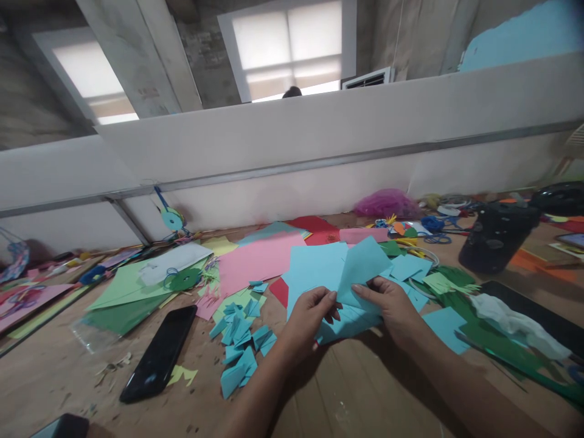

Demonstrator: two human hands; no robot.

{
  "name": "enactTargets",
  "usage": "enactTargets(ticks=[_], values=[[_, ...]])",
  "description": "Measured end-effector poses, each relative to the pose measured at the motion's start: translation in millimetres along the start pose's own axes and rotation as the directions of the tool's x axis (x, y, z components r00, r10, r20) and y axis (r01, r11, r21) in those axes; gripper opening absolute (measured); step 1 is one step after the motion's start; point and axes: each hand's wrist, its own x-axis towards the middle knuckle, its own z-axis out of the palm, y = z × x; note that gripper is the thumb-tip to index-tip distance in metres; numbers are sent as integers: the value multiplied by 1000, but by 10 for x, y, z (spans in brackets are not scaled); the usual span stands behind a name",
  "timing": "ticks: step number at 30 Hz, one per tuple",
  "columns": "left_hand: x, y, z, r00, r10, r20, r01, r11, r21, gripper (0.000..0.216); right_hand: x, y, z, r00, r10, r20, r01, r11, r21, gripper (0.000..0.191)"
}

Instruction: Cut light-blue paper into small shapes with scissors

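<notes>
Both my hands hold a light blue paper sheet (360,267) above the wooden table (356,395). My left hand (308,319) pinches its lower left part, fingers closed on the paper. My right hand (392,304) grips the right side, thumb on top. The sheet is folded, with one corner standing up. A pile of small folded light blue paper pieces (241,347) lies just left of my left hand. More light blue sheets (314,264) lie flat behind the held one.
A black phone (159,353) lies at the left front. Pink (255,258), green (128,298) and red (314,225) paper sheets cover the table's middle. A black container (495,237) stands at the right. Green scraps and a white cloth (511,319) lie near a dark tablet (542,316). A white partition (319,140) runs behind.
</notes>
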Motion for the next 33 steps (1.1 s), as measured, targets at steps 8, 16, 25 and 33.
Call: enactTargets(ticks=[8,16,25,33], values=[[-6,50,9,1000,-15,-14,14,999,-35,30,1,15,0,1000,-7,7,6,999,40,32],[9,-20,37,1000,-3,-17,4,1000,19,25,-26,22,35,999,-28,42,30,999,-31,35],[26,-90,31,996,28,-88,-24,999,43,24,-57,4,37,991,-7,130,32,980,-194,31],[17,-89,44,999,-30,-41,33,997,66,28,-30,29,14,988,-37,153,60,987,-148,34]])
